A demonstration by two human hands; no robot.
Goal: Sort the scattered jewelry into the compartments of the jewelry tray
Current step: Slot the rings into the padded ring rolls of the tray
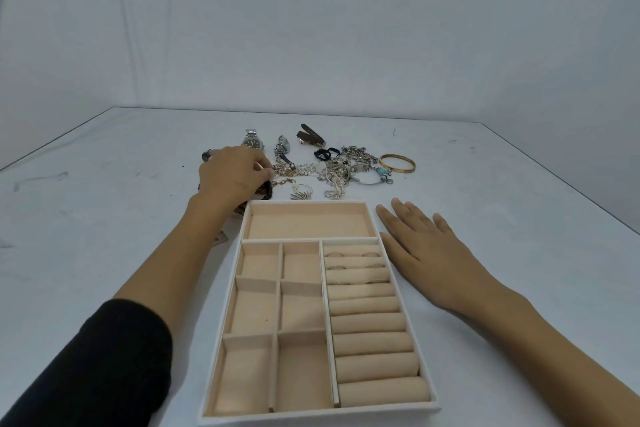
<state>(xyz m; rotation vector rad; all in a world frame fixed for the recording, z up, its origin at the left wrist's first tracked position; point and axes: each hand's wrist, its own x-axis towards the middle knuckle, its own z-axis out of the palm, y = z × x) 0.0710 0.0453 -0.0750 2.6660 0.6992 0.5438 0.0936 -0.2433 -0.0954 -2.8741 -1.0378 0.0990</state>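
Observation:
A beige jewelry tray [382, 238] with a white rim lies in front of me; its open compartments hold nothing, and a few rings [370, 254] sit in the far ring rolls on its right side. Beyond it a pile of silver chains and necklaces [332, 170] is scattered, with a steel watch [252, 140], a second watch [284, 144], a brown strap watch [310, 136] and a gold bangle [397, 163]. My left hand [232, 174] reaches over the pile's left end and pinches a chain [282, 169]. My right hand [420, 246] lies flat on the table beside the tray's right edge.
A dark beaded bracelet [263, 191] lies partly under my left hand, and a dark ring-like piece [206, 155] sits behind it. The white table [104, 204] ends at a pale wall behind and drops off at the left and right edges.

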